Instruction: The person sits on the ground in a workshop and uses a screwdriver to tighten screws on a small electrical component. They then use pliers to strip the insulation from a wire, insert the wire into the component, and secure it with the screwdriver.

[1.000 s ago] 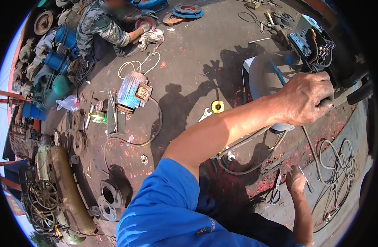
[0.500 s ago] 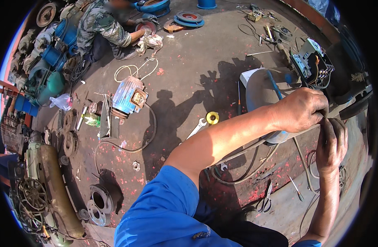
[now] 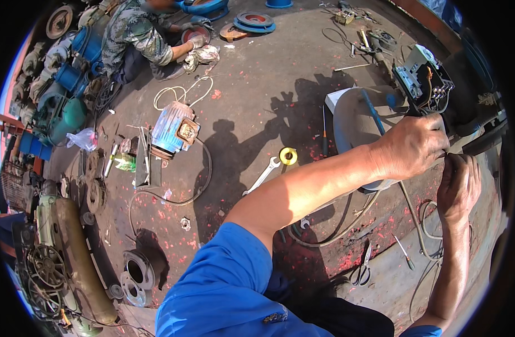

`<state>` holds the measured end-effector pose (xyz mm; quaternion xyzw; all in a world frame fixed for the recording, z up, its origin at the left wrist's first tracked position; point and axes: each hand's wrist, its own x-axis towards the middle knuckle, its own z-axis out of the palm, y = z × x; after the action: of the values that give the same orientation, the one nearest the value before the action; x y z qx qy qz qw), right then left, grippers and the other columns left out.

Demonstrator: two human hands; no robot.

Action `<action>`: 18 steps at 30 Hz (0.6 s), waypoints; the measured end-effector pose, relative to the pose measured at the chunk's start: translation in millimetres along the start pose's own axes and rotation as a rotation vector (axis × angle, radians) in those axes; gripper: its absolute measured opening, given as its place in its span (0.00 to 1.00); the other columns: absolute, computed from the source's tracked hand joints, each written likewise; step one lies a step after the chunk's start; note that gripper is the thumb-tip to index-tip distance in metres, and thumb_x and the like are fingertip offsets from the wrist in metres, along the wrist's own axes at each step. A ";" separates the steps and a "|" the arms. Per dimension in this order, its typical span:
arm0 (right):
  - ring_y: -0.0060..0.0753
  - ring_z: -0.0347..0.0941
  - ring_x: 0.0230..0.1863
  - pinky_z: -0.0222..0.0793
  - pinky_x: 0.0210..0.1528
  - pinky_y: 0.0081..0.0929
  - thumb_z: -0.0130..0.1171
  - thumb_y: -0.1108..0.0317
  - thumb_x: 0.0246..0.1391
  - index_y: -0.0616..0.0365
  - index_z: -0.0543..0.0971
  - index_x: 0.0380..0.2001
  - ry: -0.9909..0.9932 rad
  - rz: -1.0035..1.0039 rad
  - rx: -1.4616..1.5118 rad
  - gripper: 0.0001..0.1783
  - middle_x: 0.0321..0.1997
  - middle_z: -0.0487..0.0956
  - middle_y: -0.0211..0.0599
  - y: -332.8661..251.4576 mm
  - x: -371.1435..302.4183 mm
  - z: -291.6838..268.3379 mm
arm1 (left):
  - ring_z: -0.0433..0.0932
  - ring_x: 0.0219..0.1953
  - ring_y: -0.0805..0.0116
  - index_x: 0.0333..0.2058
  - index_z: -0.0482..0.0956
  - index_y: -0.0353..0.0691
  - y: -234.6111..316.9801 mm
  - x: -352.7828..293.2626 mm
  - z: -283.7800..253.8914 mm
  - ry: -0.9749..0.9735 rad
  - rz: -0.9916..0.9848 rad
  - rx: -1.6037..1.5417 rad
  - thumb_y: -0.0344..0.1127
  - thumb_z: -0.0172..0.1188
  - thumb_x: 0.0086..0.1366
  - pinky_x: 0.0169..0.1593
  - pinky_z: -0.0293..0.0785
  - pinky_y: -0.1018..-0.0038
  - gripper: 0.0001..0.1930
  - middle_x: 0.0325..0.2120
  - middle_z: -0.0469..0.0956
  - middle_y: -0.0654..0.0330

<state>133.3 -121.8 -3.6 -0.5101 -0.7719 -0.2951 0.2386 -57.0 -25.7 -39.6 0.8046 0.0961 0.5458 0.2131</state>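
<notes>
My left hand (image 3: 413,147) is closed in a fist at the right, its fingertips pressed together. Just beside it my right hand (image 3: 459,188) is raised with its fingers in a pinch. A thin dark bit shows where the fingertips meet, too small to name. A grey cable (image 3: 413,216) runs up from the floor to beneath my left hand. Behind the hands stands an opened electrical box (image 3: 423,81) with wires and terminals showing. My left forearm crosses in front of a big grey rounded metal body (image 3: 350,126) with a blue stripe.
A wrench (image 3: 262,177), yellow tape roll (image 3: 288,156), scissors (image 3: 363,267) and screwdriver (image 3: 404,254) lie on the floor. A blue electric motor (image 3: 173,129) stands left of centre. Flanged metal parts (image 3: 138,271) and a compressor (image 3: 72,258) are at left. Another person (image 3: 139,39) crouches far left.
My right hand has moved slightly right, and its fingers have bent more. The left fist has turned a little and stays beside it. The view has shifted slightly.
</notes>
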 end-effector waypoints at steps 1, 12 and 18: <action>0.51 0.77 0.36 0.72 0.41 0.41 0.57 0.73 0.66 0.63 0.76 0.41 -0.028 0.185 0.098 0.04 0.36 0.80 0.43 -12.0 -1.5 0.7 | 0.82 0.37 0.53 0.36 0.84 0.39 1.0 -0.5 -1.4 0.000 0.007 0.024 0.27 0.69 0.55 0.38 0.80 0.61 0.09 0.35 0.76 0.54; 0.28 0.77 0.34 0.72 0.37 0.26 0.57 0.57 0.70 0.64 0.79 0.41 -0.071 0.724 0.900 0.17 0.31 0.80 0.36 -16.2 -7.1 -11.4 | 0.82 0.38 0.62 0.40 0.87 0.38 -6.4 -0.1 6.6 0.010 0.045 -0.084 0.29 0.67 0.65 0.44 0.78 0.70 0.06 0.36 0.82 0.58; 0.41 0.79 0.40 0.74 0.39 0.37 0.72 0.71 0.42 0.54 0.82 0.46 0.309 -0.229 0.064 0.23 0.40 0.82 0.36 12.2 3.8 -8.7 | 0.82 0.37 0.60 0.39 0.85 0.33 3.7 8.7 10.9 -0.016 -0.013 -0.178 0.23 0.66 0.63 0.41 0.79 0.68 0.06 0.35 0.81 0.55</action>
<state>143.8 -121.7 7.8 -0.3599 -0.7881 -0.3701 0.3352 -44.0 -28.2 -34.2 0.7862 0.0506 0.5445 0.2880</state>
